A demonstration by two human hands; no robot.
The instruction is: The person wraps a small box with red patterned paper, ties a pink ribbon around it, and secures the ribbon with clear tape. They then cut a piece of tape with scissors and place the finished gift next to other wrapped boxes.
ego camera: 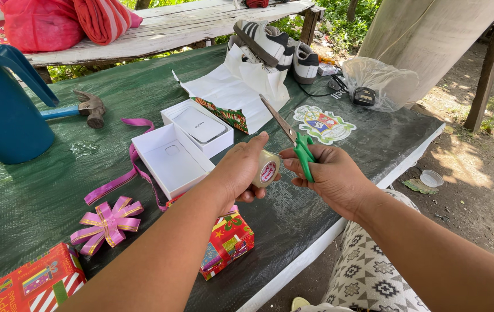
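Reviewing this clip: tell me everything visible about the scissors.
The scissors have bright green plastic handles and slim, dull metal blades. The right hand grips the handles, fingers wrapped through and around them. The blades point up and away to the left, held in the air above the green table cover. Whether the blades are parted is hard to tell. They sit right beside the roll of clear tape held in the left hand; contact between scissors and tape is unclear.
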